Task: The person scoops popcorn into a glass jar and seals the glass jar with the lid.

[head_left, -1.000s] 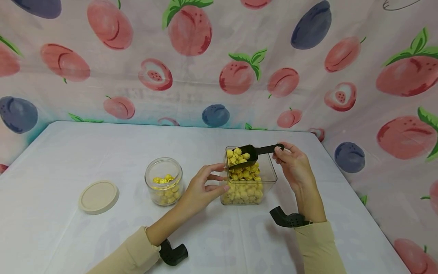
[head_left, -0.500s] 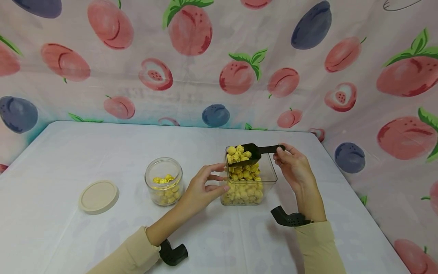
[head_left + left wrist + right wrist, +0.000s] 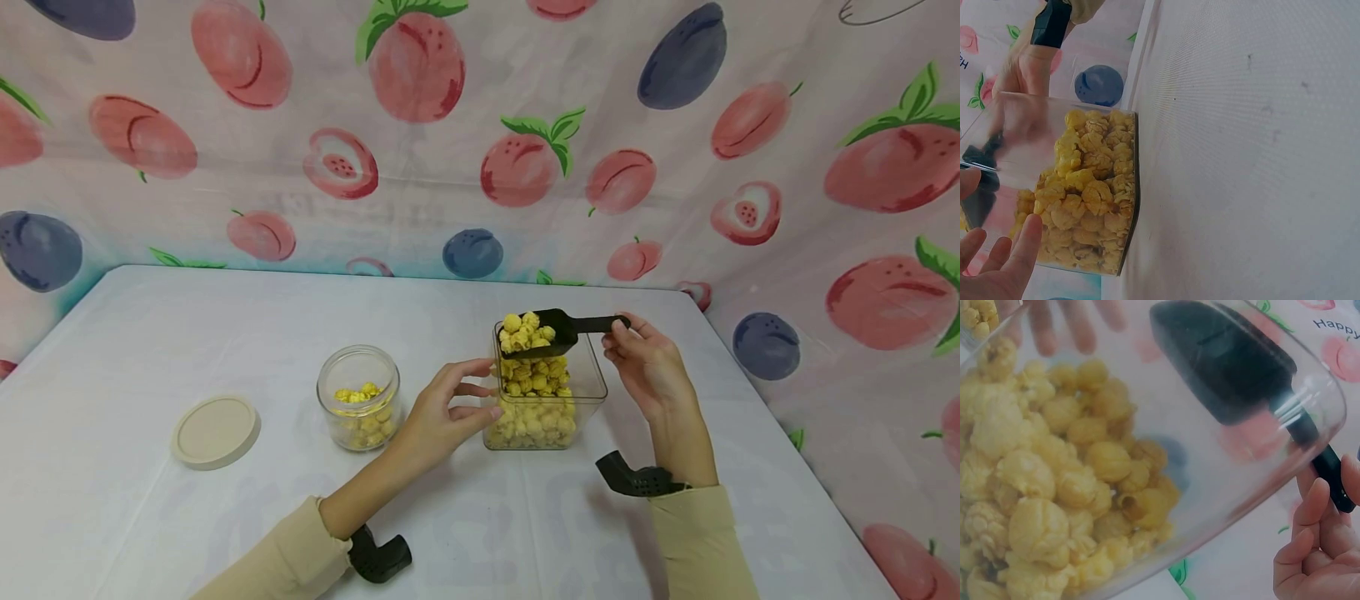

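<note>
My right hand point(image 3: 648, 367) pinches the end of the handle of a black scoop point(image 3: 561, 330), which carries a heap of yellow popcorn point(image 3: 523, 333). The scoop's bowl hangs at the open top of a clear square container point(image 3: 591, 392) partly filled with popcorn, seen through its wall from below in the right wrist view. Against the container's left side, my left hand point(image 3: 442, 412) rests its spread, fairly straight fingertips. In the left wrist view, its fingers point(image 3: 1025, 250) lie over the clear wall, beside the piled popcorn point(image 3: 1088, 200).
Left of the container stands a round glass jar point(image 3: 360, 421), uncovered, with some popcorn at its bottom. Farther left a cream round lid point(image 3: 216, 432) lies flat on the white-covered table point(image 3: 285, 533). A fruit-print cloth point(image 3: 420, 192) hangs behind and at the right.
The loaded scoop has risen a little and shifted slightly right, its bowl now more level at the container's top. My left hand, the jar and the lid have stayed put.
</note>
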Demonstrator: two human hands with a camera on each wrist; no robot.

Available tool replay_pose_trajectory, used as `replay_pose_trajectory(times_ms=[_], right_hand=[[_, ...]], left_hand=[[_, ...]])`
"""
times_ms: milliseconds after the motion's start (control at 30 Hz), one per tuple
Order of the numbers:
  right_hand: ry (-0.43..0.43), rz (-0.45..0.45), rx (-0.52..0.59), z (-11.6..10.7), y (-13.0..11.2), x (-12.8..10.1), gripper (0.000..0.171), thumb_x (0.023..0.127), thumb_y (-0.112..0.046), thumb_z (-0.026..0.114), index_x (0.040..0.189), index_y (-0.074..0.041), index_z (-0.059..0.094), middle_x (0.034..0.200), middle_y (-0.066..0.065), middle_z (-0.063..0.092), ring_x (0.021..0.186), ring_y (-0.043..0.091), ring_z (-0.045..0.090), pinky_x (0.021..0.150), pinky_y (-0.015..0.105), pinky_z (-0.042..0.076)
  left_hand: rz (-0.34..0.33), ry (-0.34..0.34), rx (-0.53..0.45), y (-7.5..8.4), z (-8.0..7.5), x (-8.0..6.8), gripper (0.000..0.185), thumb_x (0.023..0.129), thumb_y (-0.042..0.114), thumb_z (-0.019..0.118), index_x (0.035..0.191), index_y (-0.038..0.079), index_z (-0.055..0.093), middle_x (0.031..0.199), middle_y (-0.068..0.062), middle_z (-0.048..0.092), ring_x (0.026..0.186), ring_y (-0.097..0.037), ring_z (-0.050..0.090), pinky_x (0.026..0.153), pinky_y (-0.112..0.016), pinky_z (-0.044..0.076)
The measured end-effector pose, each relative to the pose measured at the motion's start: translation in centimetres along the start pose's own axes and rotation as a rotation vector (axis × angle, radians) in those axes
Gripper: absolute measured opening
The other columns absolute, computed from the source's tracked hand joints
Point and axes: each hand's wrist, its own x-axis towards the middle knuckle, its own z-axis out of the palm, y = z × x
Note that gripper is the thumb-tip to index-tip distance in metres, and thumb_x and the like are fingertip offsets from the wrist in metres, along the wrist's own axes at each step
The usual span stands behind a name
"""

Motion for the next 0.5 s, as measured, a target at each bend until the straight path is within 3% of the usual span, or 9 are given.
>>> replay_pose_trajectory(times_ms=[500], right_hand=[[-0.063,-0.061,0.058,1.4,-0.9,-0.7,0.009,0.093,-0.003,0.052,0.092,-0.005,0.061,0.077,0.004,0.063,0.071,0.015,0.058,0.069,0.023,0.044]], left_hand=[[-0.001,0.002,0.008,0.0,-0.1,0.1,0.057,0.086,0.013,0.067,0.137,0.013,0.042,0.136,-0.009,0.043,0.113,-0.026,0.054,0.086,-0.024,0.052]])
